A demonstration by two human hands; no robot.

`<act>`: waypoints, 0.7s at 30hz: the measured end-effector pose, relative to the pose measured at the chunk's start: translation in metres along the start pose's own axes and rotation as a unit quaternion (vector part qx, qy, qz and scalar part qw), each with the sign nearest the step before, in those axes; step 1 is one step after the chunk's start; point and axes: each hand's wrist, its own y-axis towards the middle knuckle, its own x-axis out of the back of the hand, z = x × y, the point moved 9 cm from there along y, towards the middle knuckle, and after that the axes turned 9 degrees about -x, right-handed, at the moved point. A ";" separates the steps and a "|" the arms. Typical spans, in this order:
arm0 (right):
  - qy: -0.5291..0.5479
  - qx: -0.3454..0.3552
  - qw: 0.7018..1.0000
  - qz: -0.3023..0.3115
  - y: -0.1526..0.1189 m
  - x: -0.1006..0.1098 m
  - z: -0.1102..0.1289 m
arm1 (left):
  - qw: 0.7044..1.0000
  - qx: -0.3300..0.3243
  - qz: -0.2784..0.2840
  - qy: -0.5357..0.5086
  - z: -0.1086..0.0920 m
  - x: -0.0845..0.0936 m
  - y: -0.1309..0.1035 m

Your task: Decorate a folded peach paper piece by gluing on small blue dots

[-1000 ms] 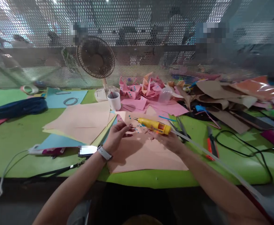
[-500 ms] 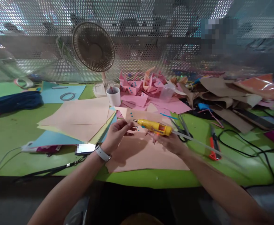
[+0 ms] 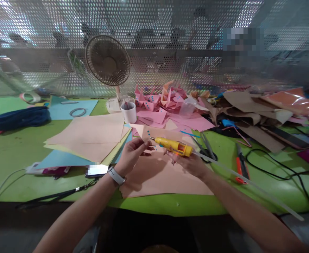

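Observation:
My right hand (image 3: 190, 163) is wrapped round a yellow hot glue gun (image 3: 171, 145), its nozzle pointing left. A long translucent glue stick (image 3: 239, 175) runs out of its back end over my right forearm. Close to the nozzle tip, my left hand (image 3: 133, 151) has thumb and fingertips pinched together; whatever is in them is too small to make out. Below both hands lies a peach paper sheet (image 3: 154, 179). Behind the nozzle is a folded peach paper piece (image 3: 157, 133) with small blue dots.
Peach sheets (image 3: 88, 130) lie stacked at left beside a phone (image 3: 98, 170). A white cup (image 3: 128, 113) and fan (image 3: 108, 61) stand behind. Pink folded papers (image 3: 154, 102) are heaped at the back. Scissors (image 3: 208, 147), a red utility knife (image 3: 241, 165) and a black cable (image 3: 276, 172) lie at right.
The camera view has tilted up slightly, so the scene sits a little lower. My hands and the glue gun keep nearly the same position over the paper.

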 end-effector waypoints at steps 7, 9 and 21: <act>0.016 -0.007 1.000 0.012 0.001 -0.001 -0.001 | 1.000 -0.003 0.010 -0.002 0.001 0.000 0.001; 0.022 -0.008 1.000 0.020 0.002 -0.003 0.001 | 1.000 -0.002 0.009 -0.004 0.002 0.000 0.001; -0.006 0.000 1.000 0.018 0.002 -0.004 -0.007 | 0.999 -0.022 0.011 0.030 0.000 0.001 0.001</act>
